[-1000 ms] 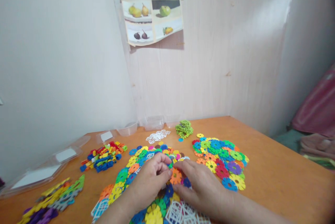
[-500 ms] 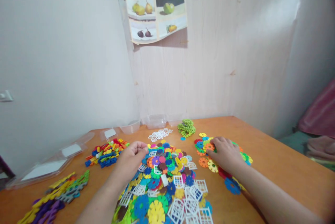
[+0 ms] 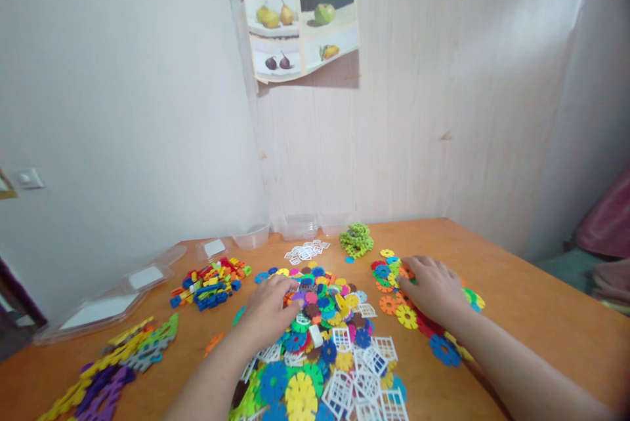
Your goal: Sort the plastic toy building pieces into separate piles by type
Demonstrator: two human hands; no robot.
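My left hand [image 3: 269,313] lies palm down on the left side of a mixed heap of coloured flower discs and white grid pieces [image 3: 329,342], fingers spread over the discs. My right hand [image 3: 432,286] rests palm down on a second pile of large coloured discs [image 3: 445,349] to the right, fingertips at its far left edge. I cannot see a piece gripped in either hand.
On the orange wooden table [image 3: 531,316] lie a pile of small bricks [image 3: 210,282], long flat pieces [image 3: 123,362] at the front left, white squares [image 3: 307,251], a green cluster [image 3: 357,240], and clear plastic lids and tubs [image 3: 103,306] by the wall.
My right hand left the middle heap and went right onto the large-disc pile. My left hand drew back, then settled flat on the heap. The camera tilted up a little.
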